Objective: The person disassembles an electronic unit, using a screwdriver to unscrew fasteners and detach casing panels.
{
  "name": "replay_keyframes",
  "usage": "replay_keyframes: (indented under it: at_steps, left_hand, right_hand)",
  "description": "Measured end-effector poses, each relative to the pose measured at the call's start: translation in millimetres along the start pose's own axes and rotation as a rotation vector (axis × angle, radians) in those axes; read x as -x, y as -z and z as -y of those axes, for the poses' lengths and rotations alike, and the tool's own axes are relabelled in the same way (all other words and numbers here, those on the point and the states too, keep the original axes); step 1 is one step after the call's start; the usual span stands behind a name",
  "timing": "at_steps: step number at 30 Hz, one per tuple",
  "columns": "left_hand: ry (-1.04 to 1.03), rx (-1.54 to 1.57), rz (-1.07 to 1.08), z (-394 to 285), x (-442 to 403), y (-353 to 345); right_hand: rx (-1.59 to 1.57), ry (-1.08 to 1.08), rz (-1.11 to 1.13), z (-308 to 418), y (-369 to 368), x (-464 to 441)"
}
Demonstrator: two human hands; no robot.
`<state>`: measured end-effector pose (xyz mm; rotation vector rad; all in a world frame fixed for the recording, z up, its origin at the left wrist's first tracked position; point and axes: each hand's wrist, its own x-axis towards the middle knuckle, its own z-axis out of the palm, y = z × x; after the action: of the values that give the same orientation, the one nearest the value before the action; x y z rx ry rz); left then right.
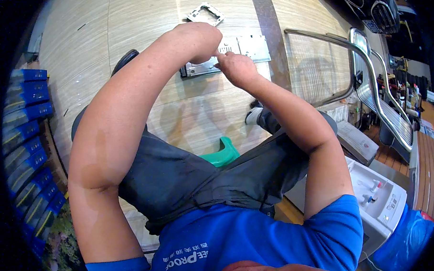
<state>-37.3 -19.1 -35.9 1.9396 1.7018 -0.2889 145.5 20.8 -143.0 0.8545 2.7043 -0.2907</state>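
Observation:
A flat, silver metal unit with slots and dark edges (201,69) lies on the floor in front of me. A thin, pale metal plate (255,48) extends at its right side. My left hand (203,40) is over the unit, curled, with most of its fingers hidden behind the hand and wrist. My right hand (238,69) is closed, its fingertips meeting the left hand's fingers just above the unit. Whatever the fingers grip is too small or hidden to make out. Beyond my left hand lies a square, light-coloured frame with an open centre (206,14).
A green plastic stool (221,157) shows between my legs. To the right stand a metal-framed chair (363,78) and a white water dispenser (379,196). Blue boxes (29,111) are stacked along the left. A dark strip (270,19) crosses the tiled floor.

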Motion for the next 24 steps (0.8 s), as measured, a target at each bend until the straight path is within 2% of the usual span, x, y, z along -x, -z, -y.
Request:
replay_keyframes:
  at_steps: [4,9,15,24]
  left_hand:
    - [0.010,-0.024,-0.002,1.6,-2.9,-4.2]
    - [-0.005,-0.024,0.007,6.1,-4.1,-4.8]
    - [-0.006,0.015,-0.013,7.2,3.2,-3.5]
    - [-0.006,-0.010,-0.058,5.0,7.7,-3.0]
  right_hand:
    - [0.031,0.027,0.035,-0.8,-8.6,-0.7]
    - [-0.093,0.045,-0.080,-7.3,-21.7,-1.1]
    - [-0.030,0.041,0.029,-6.2,-9.7,-3.3]
    - [-0.087,0.008,-0.045,-7.3,-19.9,-5.5]
